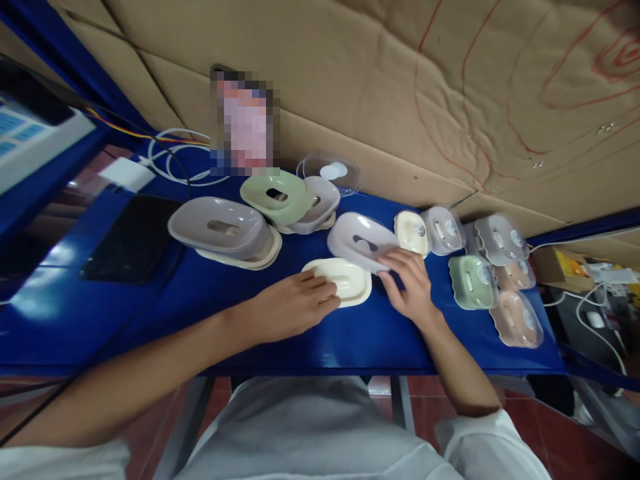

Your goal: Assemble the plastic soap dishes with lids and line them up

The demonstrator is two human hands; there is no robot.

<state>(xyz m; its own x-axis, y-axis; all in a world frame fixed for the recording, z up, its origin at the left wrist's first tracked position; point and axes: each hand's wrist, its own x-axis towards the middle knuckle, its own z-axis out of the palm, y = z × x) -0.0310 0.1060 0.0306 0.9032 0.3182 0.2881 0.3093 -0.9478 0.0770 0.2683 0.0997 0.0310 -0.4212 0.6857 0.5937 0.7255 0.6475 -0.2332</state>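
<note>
A cream oval soap-dish base [350,283] lies in front of me on the blue table. My left hand [305,303] rests at its left end, fingers curled over the rim. My right hand [407,283] grips the near right rim of a grey-lilac soap-dish tray [360,237] with a slot in its bottom, thumb below and fingers on top. That tray is tilted and partly overlaps the far edge of the cream base. To the left, another grey tray [220,227] and a green tray [277,193] sit stacked on other dish parts.
Several soap dishes with clear lids, among them a green one [475,283] and a pinkish one [517,320], stand at the right. A clear lid [333,173] lies at the back by the cardboard wall [380,133]. A black flat device [133,237], white adapter [127,173] and cables are at left.
</note>
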